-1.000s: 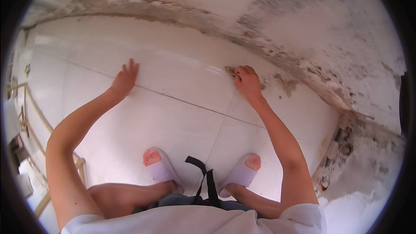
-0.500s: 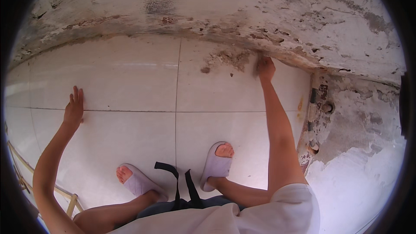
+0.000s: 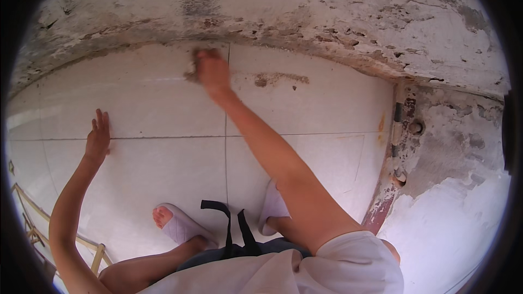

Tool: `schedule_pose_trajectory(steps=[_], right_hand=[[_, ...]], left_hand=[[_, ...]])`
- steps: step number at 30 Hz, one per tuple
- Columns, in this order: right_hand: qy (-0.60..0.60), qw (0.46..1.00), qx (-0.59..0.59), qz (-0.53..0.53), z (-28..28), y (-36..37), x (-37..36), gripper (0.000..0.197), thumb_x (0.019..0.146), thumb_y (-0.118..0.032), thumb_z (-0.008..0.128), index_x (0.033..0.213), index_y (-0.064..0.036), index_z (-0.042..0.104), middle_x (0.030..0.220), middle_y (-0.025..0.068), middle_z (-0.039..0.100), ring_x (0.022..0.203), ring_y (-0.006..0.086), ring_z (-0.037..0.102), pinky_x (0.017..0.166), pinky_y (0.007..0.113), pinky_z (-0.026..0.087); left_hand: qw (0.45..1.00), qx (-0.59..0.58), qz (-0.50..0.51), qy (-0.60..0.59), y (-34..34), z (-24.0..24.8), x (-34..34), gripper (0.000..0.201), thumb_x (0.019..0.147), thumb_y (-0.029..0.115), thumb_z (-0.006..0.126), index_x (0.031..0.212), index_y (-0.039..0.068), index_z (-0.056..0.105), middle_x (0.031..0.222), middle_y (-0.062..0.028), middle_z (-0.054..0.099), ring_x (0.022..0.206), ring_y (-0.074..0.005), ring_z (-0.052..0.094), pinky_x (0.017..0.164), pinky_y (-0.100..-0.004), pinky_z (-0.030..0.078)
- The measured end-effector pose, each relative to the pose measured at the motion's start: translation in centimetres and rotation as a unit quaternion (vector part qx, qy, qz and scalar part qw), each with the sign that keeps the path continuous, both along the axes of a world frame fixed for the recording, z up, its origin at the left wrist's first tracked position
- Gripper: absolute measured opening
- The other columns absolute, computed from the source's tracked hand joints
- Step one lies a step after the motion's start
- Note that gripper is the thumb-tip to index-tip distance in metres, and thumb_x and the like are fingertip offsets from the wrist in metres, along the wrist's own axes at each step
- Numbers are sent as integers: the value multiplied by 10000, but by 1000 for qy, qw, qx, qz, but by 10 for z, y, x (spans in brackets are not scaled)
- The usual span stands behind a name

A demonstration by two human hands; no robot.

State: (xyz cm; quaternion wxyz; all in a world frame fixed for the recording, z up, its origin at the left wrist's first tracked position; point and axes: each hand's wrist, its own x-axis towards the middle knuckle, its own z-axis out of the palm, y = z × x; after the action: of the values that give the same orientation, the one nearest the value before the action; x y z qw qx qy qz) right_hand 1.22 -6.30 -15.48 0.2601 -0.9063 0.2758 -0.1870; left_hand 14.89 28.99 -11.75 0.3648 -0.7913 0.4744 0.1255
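Observation:
My right hand (image 3: 215,71) is closed near the foot of the wall, its arm reaching up and left across the tiles. Something greyish and blurred shows along its left side, too smeared to name. Brown grit (image 3: 189,77) gathers on the floor beside that edge. To the right of the hand, a strip of brown dirt (image 3: 291,78) with a darker crumb (image 3: 261,82) lies on the tile. My left hand (image 3: 98,140) rests on the floor at the left, fingers stretched out, holding nothing.
A peeling, crumbling wall (image 3: 348,32) runs along the far side. At the right stands another flaking wall (image 3: 441,136) with a pipe stub (image 3: 417,126). A slim wooden frame (image 3: 98,256) is at lower left. My slippered feet and black straps (image 3: 248,234) are below.
My right hand has swept left along the wall's foot, from the right tile across the seam. Much of the dirt patch there has thinned to a strip. The left hand stays put.

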Motion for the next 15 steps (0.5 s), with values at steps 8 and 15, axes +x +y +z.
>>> schedule_pose_trajectory(steps=[8, 15], right_hand=[[-76, 993, 44, 72, 48, 6, -21, 205, 717, -38, 565, 917, -78, 588, 849, 117, 553, 693, 274, 577, 593, 351, 490], [11, 993, -101, -67, 51, -144, -164, 202, 718, -59, 554, 899, -90, 638, 847, 134, 599, 749, 314, 581, 650, 389, 479]], left_hand=[[999, 11, -15, -50, 15, -13, 8, 1231, 416, 365, 840, 1342, -60, 148, 1392, -279, 153, 1164, -274, 455, 749, -215, 518], [999, 15, -5, -30, 20, -6, 6, 1219, 443, 360, 837, 1341, -66, 131, 1391, -280, 148, 1179, -298, 433, 800, -235, 505]])
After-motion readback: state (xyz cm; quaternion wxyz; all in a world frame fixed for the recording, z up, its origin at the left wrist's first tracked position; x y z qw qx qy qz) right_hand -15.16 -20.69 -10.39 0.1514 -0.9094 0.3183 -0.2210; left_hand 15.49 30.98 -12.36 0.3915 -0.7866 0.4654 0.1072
